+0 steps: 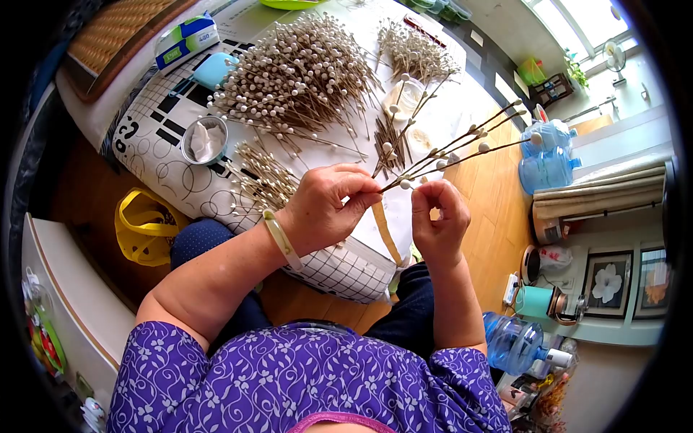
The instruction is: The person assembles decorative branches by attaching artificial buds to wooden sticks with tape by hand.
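Note:
My left hand [330, 206], with a pale bangle on its wrist, pinches the lower ends of several dark stems with white buds [462, 144]. The stems fan out to the upper right. A strip of tan tape [387, 232] hangs below the pinched ends, between my hands. My right hand [440, 220] is closed in a pinch just right of the stems, by the lowest buds; what is in its fingertips is hidden. Beyond my left hand lie a bunch of small-budded stems [263, 177] and a large heap of white-budded stems [303, 72].
Short brown sticks [390, 148], a clear cup [408, 94] and another budded pile [415, 54] are on the table. A round tin [204, 139], a blue case [214, 70] and a tissue pack [186, 42] sit left. A yellow bag [146, 229] stands below the table's left edge.

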`<state>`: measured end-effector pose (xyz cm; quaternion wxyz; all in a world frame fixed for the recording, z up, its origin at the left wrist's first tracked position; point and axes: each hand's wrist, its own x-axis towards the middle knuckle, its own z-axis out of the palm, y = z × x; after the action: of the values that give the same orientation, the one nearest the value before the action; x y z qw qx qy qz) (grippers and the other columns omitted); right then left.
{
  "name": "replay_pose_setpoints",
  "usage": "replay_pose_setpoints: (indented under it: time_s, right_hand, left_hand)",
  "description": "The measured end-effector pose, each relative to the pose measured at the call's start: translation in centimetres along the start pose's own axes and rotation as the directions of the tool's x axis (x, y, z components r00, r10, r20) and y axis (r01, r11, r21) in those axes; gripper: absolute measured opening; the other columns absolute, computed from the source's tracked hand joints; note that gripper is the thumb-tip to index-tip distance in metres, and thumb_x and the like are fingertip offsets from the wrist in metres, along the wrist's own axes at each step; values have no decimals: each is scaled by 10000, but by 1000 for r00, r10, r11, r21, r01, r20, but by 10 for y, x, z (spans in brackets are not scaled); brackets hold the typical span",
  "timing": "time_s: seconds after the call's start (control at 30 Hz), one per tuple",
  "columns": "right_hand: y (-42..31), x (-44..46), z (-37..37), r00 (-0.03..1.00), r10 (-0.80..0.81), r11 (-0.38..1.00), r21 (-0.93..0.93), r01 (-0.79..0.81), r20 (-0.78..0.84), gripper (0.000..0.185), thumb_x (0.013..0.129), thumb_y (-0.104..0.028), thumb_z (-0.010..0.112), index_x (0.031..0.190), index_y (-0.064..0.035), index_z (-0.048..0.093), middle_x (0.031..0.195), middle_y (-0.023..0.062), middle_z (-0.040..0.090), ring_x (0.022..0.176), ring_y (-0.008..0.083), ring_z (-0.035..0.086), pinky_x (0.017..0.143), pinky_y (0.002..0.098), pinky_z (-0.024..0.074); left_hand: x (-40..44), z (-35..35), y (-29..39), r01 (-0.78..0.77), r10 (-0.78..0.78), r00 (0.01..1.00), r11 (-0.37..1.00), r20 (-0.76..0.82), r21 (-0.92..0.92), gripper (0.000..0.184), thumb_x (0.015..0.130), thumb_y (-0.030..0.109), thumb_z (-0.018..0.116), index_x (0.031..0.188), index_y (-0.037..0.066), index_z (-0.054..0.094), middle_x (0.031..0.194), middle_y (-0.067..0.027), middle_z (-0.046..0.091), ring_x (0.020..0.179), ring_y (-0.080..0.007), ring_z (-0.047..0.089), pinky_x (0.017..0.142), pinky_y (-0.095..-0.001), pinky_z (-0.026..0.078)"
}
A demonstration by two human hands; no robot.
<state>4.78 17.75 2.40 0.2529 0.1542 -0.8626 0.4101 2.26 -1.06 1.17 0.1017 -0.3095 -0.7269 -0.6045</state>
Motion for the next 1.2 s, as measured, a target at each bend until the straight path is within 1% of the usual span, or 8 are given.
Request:
replay_pose_setpoints:
  time_s: [0.47,0.67,0.73,0.77,0.83,0.93,1.07,1.2]
  right_hand:
    - [2,-2,-3,997,-60,998,-10,60,51,111,714,72,590,712,-14,521,611,45,506,499,118,468,474,217,383]
    - [11,-8,-3,997,73,990,117,-74,19,88,733,49,598,731,-9,533,611,46,505,526,104,485,496,209,391]
    - [13,-9,-1,976,207,956,195,-217,73,66,768,17,594,747,-3,535,624,27,511,549,77,484,511,200,391]
    - [13,-9,0,975,209,956,194,-219,69,66,768,17,594,747,-3,535,624,27,511,549,77,484,511,200,391]
    - [10,-8,3,941,314,866,368,-338,127,63,796,-8,583,755,-1,536,633,-1,505,566,50,469,520,189,386]
    - [11,-7,6,934,319,867,349,-356,162,57,807,-13,574,762,-4,539,643,-15,496,580,39,462,524,181,382]
    - [13,-10,11,925,319,847,378,-375,204,53,803,-10,578,766,-5,540,645,-12,496,583,37,460,524,177,379]
    - [9,-10,12,922,324,852,357,-383,213,49,797,-8,581,771,-4,540,650,-12,496,577,35,460,524,176,380]
  left_hand:
    - [1,2,-1,0,0,1000,1000,6,1,98,705,-22,660,793,-31,618,770,-129,618,657,-209,604,602,-266,494]
    - [-2,6,-2,106,-104,994,989,28,-105,78,730,-46,637,804,-48,613,802,-112,609,702,-150,605,632,-237,499]
    - [-4,9,-4,168,-185,983,928,-21,-331,41,761,-25,622,800,-36,618,740,-78,609,668,-116,594,595,-217,487]
    - [-3,9,-4,168,-184,983,928,-17,-332,41,761,-25,622,800,-36,618,740,-78,609,668,-116,594,595,-217,487]
    - [-3,8,-3,291,-306,951,837,44,-464,37,778,-21,614,802,-49,614,755,-54,605,706,-87,589,622,-197,492]
    - [-4,6,-4,318,-307,946,809,106,-495,61,799,-27,584,850,-55,602,850,-89,607,756,-123,603,700,-228,507]
    - [-5,6,-4,326,-318,942,790,109,-518,72,789,-34,591,858,-53,599,854,-92,609,760,-125,605,695,-229,508]
    - [-3,5,-4,203,-199,979,910,49,-360,78,759,-46,617,836,-50,606,832,-93,611,752,-129,607,670,-227,509]
